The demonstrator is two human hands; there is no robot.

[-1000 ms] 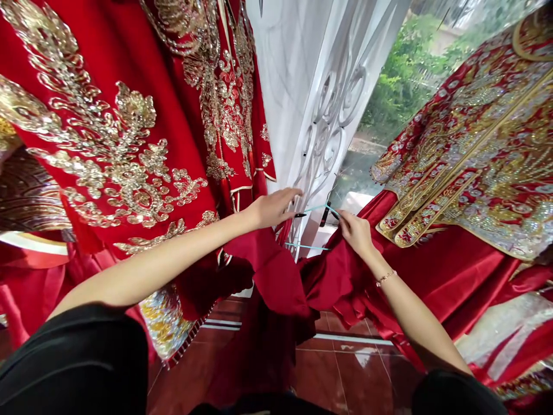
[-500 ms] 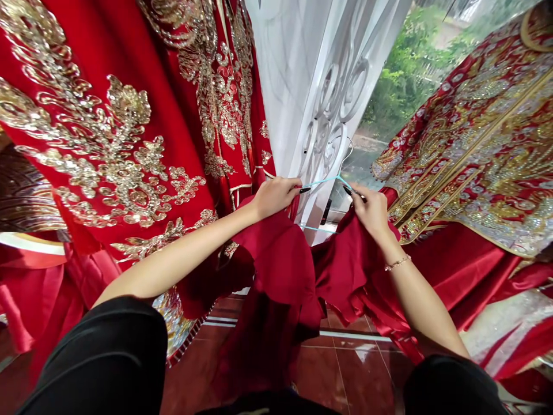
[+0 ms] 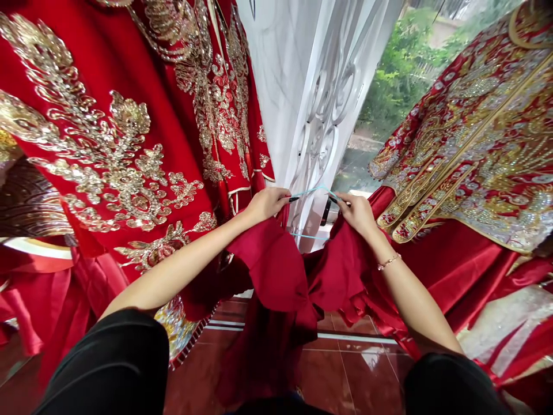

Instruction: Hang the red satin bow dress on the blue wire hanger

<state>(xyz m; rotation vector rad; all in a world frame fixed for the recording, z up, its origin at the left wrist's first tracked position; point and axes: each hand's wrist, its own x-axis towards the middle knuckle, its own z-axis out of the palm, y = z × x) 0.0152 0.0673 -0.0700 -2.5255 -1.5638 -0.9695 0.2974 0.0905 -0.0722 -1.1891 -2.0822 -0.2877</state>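
Observation:
A plain dark red dress (image 3: 276, 274) hangs in front of me on a thin light-blue wire hanger (image 3: 309, 236). Its upper edge is spread between my hands, and the lower part falls toward the floor. My left hand (image 3: 268, 204) is closed at the left shoulder of the hanger, fingers pinching the dress's upper edge or strap there. At the right shoulder, my right hand (image 3: 358, 214) pinches the other side in the same way. Small black bits show at both sets of fingertips; I cannot tell what they are. The hanger's hook is hard to make out.
Red gowns with gold beadwork (image 3: 125, 144) hang close on the left. An embroidered red-and-gold jacket (image 3: 466, 127) with a red skirt stands at the right. Behind are a white scrollwork frame (image 3: 319, 104) and a window (image 3: 397, 75). Red tiles (image 3: 328, 374) cover the floor.
Both hands, with the dress and hanger, have shifted slightly left and down in view. The hanger's top has tipped lower, and its hook no longer stands out. The grip looks the same.

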